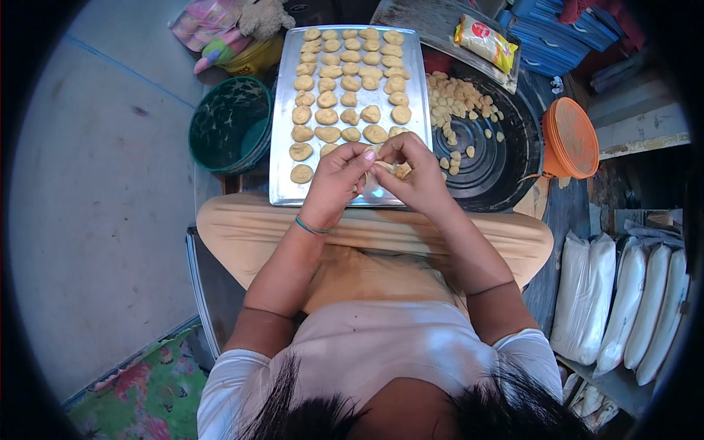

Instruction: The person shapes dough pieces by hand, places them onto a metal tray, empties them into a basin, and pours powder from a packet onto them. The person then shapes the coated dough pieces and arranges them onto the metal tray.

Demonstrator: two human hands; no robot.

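Over the near right part of a metal baking tray [281,110], my left hand [344,173] and my right hand [410,168] meet at the fingertips. Between them they pinch a small piece of pale dough [383,165]. Fingers hide part of it. Rows of flattened dough rounds [301,149] lie on the tray, some partly covered by my hands. Right of the tray, a round black basin [514,165] holds many small dough pieces [452,93], mostly heaped at its far side.
A dark green bucket [228,126] stands left of the tray. An orange lidded bucket [572,137] is right of the basin. Behind the basin, a yellow and white packet [484,43] lies on a dark tray [426,22]. White filled bags [586,297] stand at the right.
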